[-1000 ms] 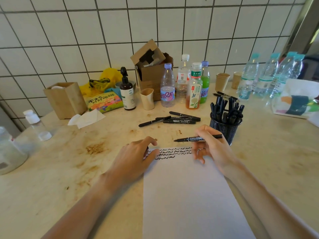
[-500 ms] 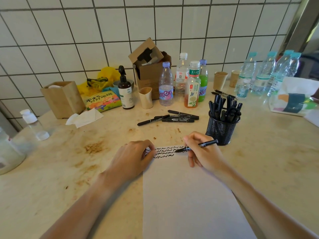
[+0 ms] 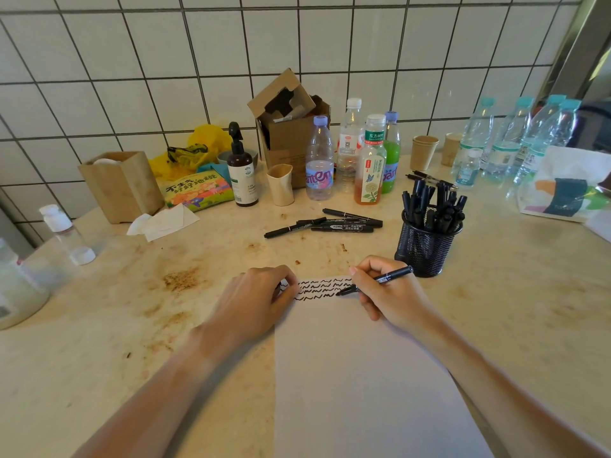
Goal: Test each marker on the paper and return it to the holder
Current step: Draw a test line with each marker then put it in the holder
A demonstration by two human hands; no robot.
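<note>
Right hand (image 3: 385, 292) pinches a marker (image 3: 377, 280), tip on the paper (image 3: 357, 375); left hand (image 3: 254, 300) pins the sheet. Three squiggle rows done, holder (image 3: 426, 246) crowded, loose markers (image 3: 325, 223) far on the table (image 3: 132, 325).

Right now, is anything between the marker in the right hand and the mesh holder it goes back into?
Nothing visible lies between them. The right hand holds the marker with its tip on the paper, and the mesh holder stands just beyond it. The holder is already crowded with markers, though.
</note>
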